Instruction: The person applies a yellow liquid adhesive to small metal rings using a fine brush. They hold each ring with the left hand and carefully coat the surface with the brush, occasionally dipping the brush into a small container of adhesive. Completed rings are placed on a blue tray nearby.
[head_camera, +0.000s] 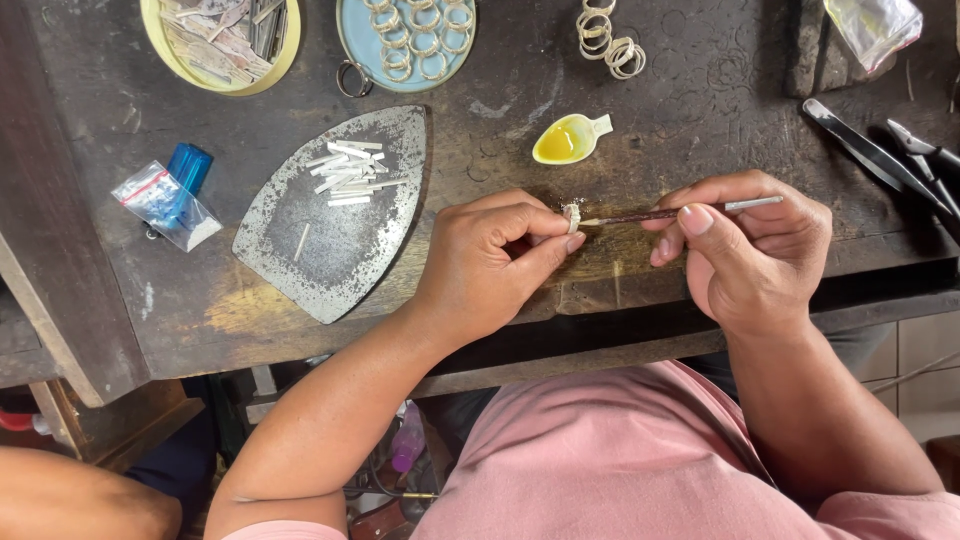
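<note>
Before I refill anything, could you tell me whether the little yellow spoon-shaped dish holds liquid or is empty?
It holds liquid: the yellow dish shows a glossy yellow pool in its bowl. It sits upright on the workbench.

Only two packages here, both small clear plastic bags. One little zip bag (163, 203) with a red strip along its top lies at the left side of the tabletop (700, 90), resting against a blue bit of plastic (189, 166). The other, a crumpled clear bag (873, 27), sits at the far right corner, partly cut off. No labels, signs or screens.
</note>
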